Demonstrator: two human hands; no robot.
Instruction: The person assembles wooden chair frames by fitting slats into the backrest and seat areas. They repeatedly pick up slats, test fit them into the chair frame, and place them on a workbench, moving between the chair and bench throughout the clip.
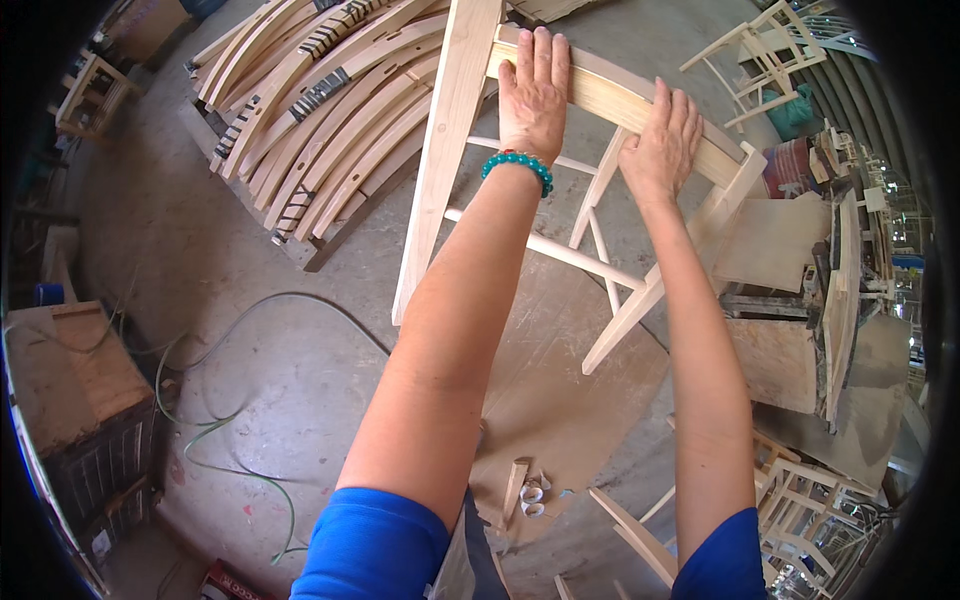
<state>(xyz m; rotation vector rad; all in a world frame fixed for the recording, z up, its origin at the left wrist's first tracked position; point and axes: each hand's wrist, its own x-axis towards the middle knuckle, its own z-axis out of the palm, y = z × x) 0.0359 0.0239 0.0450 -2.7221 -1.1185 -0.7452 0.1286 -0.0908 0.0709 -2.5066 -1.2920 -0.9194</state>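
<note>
A pale, unfinished wooden chair frame [440, 170] stands in front of me, with slanted legs joined by round rungs [560, 250]. My left hand [533, 95], a teal bead bracelet at its wrist, lies flat across the frame's wide rail [600, 95] near the left post, its fingers stretched out. Farther right on the same rail, my right hand [662, 145] curves its fingers over the wood, close to the right post. The undersides of both hands are hidden.
Several curved wooden parts [340, 110], some wrapped in dark bands, lie stacked at the far left. A green hose [215, 425] loops over the floor beside a wooden box [80, 370]. Boards [775, 240] and more chair frames [810, 510] stand on the right. Tape rolls [533, 493] lie near me.
</note>
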